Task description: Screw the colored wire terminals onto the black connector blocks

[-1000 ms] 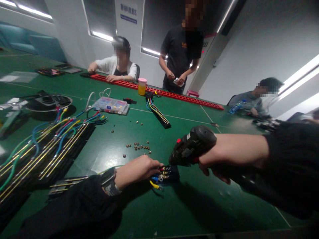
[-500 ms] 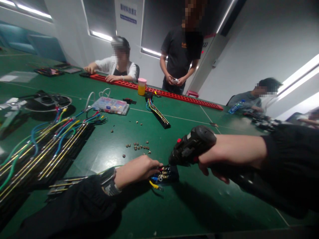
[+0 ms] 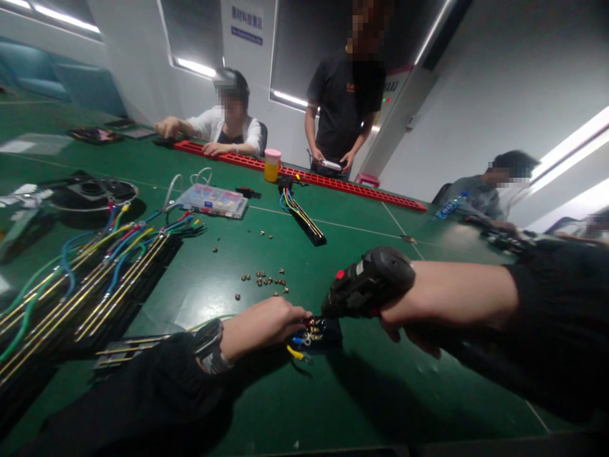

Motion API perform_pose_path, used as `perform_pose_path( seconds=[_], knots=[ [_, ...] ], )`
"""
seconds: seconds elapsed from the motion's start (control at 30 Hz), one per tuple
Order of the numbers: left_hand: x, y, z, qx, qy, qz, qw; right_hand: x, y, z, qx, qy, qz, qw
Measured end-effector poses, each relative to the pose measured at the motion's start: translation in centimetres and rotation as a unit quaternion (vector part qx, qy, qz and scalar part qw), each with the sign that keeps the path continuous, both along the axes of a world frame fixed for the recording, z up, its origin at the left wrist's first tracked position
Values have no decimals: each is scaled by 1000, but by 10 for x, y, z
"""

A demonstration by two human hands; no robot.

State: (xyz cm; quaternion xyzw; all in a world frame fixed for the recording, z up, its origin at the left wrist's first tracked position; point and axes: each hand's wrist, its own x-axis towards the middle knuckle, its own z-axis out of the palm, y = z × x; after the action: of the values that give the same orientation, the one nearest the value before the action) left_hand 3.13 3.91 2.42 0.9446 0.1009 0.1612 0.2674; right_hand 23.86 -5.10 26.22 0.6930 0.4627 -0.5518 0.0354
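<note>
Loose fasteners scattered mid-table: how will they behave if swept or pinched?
The loose fasteners look tiny and separate, so a push would probably scatter them rather than move them together. Rounded shapes likely roll on the smooth, glossy table. Probably light but fiddly to pinch singly.

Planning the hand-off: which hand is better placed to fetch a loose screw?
Left, likely: the left hand lies nearest the loose screws; the right hand grips the electric screwdriver at the terminal block.

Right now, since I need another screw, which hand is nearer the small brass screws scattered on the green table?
Left. The left hand lies just short of the small brass screws; the right hand, gripping a black power screwdriver, is farther off to their right.
</note>
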Motion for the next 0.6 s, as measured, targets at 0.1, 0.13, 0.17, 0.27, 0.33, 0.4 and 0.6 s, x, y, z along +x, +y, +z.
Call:
perform_pose_path(
  seconds=[0.1,0.13,0.17,0.27,0.33,0.4,0.6],
  knots=[
    [1,0,-1,-26,14,1,1000,1,-2,0,-1,-1,-13,1000],
    [1,1,-1,-27,16,3,1000,1,-3,-1,0,-2,-9,1000],
    [2,1,-2,-27,18,3,999,1,-3,-1,2,-2,-2,1000],
    [2,1,-3,-33,21,3,999,1,-4,-2,15,3,24,1000],
    [3,1,-3,-37,19,3,999,0,-4,-3,18,10,36,999],
    [2,1,-3,-38,10,2,999,-1,-4,-4,18,12,37,999],
    [2,2,-5,-39,1,-8,999,-1,-4,-4,13,6,14,1000]
  ],
)
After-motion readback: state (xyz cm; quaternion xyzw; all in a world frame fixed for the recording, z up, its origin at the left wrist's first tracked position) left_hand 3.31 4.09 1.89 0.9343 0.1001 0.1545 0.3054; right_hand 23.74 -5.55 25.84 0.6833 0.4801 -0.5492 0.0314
